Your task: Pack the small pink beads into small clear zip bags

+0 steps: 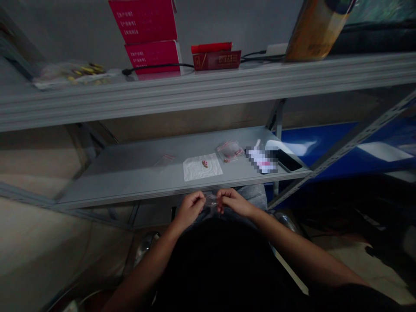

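A small clear plastic bag (211, 200) is stretched between my two hands, just in front of the lower shelf's edge and above my lap. My left hand (191, 207) pinches its left side. My right hand (234, 202) grips the other side with curled fingers. Beyond them, a white sheet (191, 168) lies on the shelf with a few small red and yellowish pieces (205, 164) on it. Right of the sheet is a clear zip bag (229, 150) with several reddish pieces inside. Another clear zip bag (165, 160) lies flat to the left.
The grey lower shelf (123, 173) also bears a phone (289, 160) and a blurred-out item (261, 160). On the upper shelf (195, 95) stand pink boxes (152, 56), a dark red packet (217, 60), a bag of yellowish pieces (85, 73) and an orange container (316, 32).
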Demonstrator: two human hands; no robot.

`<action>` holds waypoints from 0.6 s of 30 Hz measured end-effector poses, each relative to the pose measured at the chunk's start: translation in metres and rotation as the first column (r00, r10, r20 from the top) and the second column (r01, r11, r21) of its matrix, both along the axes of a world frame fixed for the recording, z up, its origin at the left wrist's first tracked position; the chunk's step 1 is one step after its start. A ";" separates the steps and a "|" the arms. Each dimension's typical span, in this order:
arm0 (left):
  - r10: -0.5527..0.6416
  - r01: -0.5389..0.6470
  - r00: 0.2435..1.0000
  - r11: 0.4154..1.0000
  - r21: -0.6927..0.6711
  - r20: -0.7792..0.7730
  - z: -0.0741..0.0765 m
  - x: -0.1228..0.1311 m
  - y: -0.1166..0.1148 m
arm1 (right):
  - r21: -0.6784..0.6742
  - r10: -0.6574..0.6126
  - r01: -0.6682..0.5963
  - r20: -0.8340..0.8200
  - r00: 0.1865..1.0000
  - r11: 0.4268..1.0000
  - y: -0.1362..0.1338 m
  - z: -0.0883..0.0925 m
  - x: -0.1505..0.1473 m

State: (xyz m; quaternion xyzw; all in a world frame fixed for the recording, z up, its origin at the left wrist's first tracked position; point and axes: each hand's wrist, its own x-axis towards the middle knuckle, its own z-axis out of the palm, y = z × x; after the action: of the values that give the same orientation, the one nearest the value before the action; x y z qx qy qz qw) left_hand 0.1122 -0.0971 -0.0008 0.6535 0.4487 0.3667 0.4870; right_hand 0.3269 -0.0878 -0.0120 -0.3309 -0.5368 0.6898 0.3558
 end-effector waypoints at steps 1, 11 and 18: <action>0.020 -0.020 1.000 0.999 0.028 0.000 0.002 -0.002 0.001 | -0.009 -0.002 0.002 -0.005 1.000 1.000 0.000 0.001 0.001; -0.143 0.162 0.984 0.966 0.204 -0.103 -0.001 0.005 -0.011 | -0.076 0.086 -0.096 -0.127 0.988 0.992 -0.001 0.004 0.005; -0.094 0.089 0.992 0.995 0.050 0.088 -0.009 0.008 -0.009 | -0.082 0.036 -0.044 -0.100 0.994 0.996 -0.001 0.003 0.004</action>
State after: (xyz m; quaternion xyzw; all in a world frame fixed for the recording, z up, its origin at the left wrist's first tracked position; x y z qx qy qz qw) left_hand 0.1198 -0.1057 -0.0094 0.6673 0.3872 0.3834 0.5078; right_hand 0.3312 -0.0885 -0.0095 -0.3001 -0.4957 0.7342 0.3537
